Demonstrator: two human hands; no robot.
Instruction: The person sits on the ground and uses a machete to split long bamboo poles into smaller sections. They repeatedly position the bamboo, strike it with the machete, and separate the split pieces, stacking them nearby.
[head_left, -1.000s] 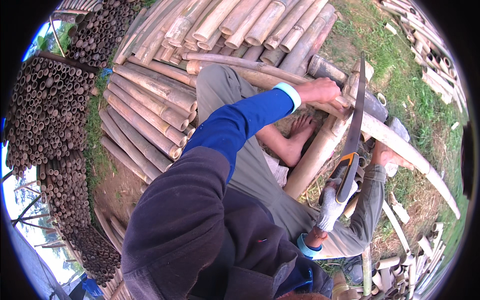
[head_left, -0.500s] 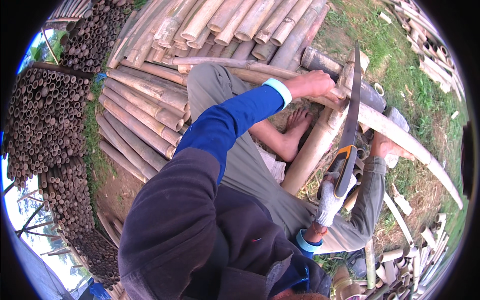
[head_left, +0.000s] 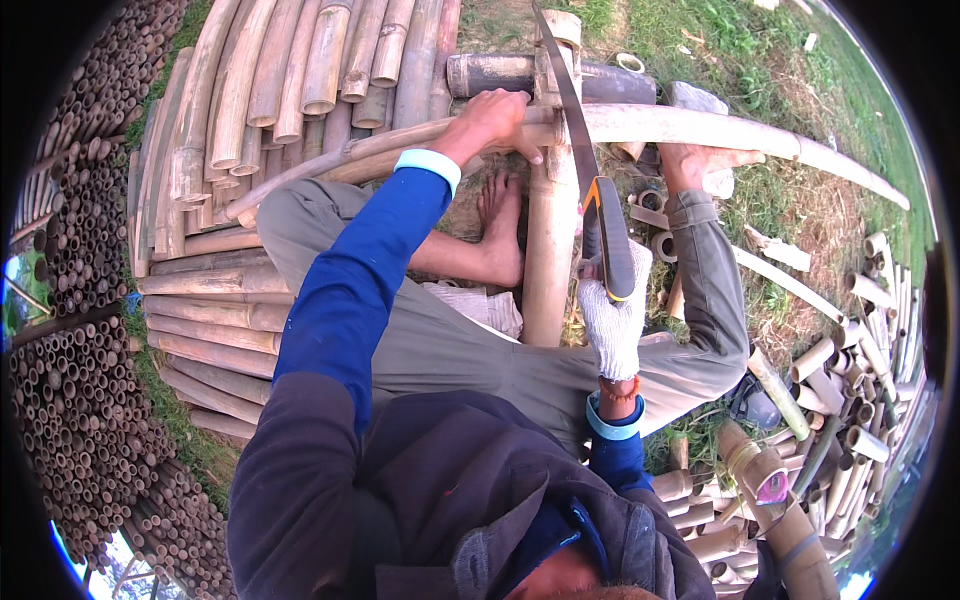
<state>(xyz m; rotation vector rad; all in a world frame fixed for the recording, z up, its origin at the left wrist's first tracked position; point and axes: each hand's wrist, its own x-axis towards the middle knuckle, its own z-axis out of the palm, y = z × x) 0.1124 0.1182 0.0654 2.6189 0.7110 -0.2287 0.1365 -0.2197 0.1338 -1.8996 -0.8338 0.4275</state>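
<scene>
My bare left hand is closed on a long, curved bamboo pole, thumb pointing down its near side. The pole crosses a thick bamboo post that runs away from me between my legs. In a white knitted glove, my right hand grips the black-and-orange handle of a hand saw. The saw's long blade points away from me, passing over the pole just right of the post and of my left hand. Whether its teeth touch the pole, I cannot tell.
Cut bamboo poles lie stacked at the far left, with a big pile of bamboo tubes beyond. A dark bamboo length lies across behind the post. Bamboo offcuts are heaped at right. My bare feet flank the post.
The view has swung round, so the post and pole sit further left and higher. My left hand has its thumb lowered along the pole; the saw stays in my right hand.
</scene>
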